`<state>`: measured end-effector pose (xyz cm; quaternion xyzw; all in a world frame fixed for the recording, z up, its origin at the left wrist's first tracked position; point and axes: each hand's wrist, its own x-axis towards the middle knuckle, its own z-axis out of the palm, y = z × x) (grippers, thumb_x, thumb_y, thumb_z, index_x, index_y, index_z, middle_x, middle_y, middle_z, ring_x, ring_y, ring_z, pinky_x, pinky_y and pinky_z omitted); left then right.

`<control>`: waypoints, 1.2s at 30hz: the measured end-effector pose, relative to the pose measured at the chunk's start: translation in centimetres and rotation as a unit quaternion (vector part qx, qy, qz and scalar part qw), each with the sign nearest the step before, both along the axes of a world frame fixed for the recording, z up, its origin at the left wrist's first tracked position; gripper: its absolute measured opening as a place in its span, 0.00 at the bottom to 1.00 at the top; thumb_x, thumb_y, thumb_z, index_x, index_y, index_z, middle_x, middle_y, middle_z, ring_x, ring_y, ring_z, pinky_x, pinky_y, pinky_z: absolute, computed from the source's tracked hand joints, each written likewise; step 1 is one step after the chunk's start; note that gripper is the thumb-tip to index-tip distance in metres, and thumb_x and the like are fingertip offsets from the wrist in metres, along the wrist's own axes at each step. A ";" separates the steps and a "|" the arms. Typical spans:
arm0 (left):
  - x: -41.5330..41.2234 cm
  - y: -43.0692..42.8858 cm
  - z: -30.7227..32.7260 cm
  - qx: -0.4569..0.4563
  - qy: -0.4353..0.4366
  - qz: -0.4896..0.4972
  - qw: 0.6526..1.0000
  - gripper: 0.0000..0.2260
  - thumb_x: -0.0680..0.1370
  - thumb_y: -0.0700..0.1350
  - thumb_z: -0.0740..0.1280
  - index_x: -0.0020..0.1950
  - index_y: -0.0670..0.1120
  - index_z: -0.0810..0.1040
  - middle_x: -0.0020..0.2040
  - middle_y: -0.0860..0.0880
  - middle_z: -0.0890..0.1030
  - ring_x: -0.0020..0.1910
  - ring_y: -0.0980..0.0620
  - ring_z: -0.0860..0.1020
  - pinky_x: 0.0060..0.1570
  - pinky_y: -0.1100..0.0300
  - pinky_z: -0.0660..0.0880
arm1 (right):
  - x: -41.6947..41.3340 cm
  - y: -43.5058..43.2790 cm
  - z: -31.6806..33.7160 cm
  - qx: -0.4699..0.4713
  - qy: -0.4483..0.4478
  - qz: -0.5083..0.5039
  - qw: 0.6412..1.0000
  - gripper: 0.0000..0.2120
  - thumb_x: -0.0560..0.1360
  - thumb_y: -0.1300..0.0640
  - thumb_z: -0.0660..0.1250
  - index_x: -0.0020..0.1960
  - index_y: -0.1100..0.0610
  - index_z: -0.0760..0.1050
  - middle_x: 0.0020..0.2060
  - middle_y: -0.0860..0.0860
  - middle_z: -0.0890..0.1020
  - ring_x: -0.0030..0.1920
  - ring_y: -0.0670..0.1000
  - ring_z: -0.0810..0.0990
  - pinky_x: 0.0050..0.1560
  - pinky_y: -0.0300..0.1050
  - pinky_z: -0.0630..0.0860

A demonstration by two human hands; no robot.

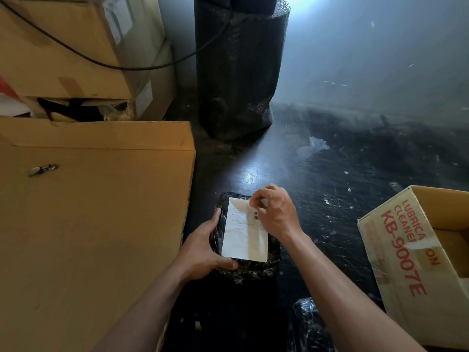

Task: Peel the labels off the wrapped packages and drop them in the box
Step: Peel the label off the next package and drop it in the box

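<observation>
A small package wrapped in black bubble film point(250, 269) is held low in the middle of the view, with a white paper label point(243, 237) stuck flat on its top face. My left hand point(203, 250) grips the package by its left side and near corner. My right hand point(274, 212) rests over the label's far right corner, fingertips pinched at its top edge. An open cardboard box with red print point(396, 250) stands on the floor at the right; its inside is mostly out of frame.
A large flat cardboard box point(88, 212) fills the left side, with more stacked cartons point(71, 52) behind it. A tall roll in black bubble wrap point(238, 72) stands at the back. Another black wrapped package point(307, 323) lies on the dark scuffed floor near my right forearm.
</observation>
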<state>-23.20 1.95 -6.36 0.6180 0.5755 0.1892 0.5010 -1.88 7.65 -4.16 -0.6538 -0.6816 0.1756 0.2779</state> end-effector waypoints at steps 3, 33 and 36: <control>0.1 -0.1 0.0 0.009 0.005 0.003 1.000 0.60 0.57 0.50 0.84 0.81 0.62 0.51 0.69 0.60 0.71 0.65 0.62 0.71 0.54 0.75 0.67 | -0.1 -0.6 0.1 0.009 -0.002 0.015 1.000 0.06 0.73 0.62 0.72 0.42 0.52 0.82 0.43 0.45 0.80 0.46 0.47 0.73 0.44 0.45 0.75; 0.4 -0.6 -0.1 0.025 0.020 -0.020 0.999 0.65 0.55 0.60 0.83 0.80 0.65 0.43 0.68 0.64 0.68 0.65 0.61 0.70 0.63 0.59 0.73 | -0.6 -0.7 0.5 0.018 -0.029 0.002 0.999 0.04 0.74 0.55 0.73 0.44 0.50 0.78 0.44 0.44 0.79 0.49 0.48 0.68 0.49 0.49 0.71; 0.5 -0.8 -0.5 0.024 0.009 0.005 1.000 0.63 0.54 0.56 0.83 0.80 0.65 0.48 0.65 0.63 0.72 0.60 0.64 0.74 0.58 0.61 0.77 | -0.4 -0.8 0.5 0.009 -0.019 0.011 1.000 0.04 0.74 0.55 0.73 0.44 0.50 0.78 0.43 0.43 0.78 0.50 0.48 0.66 0.50 0.47 0.68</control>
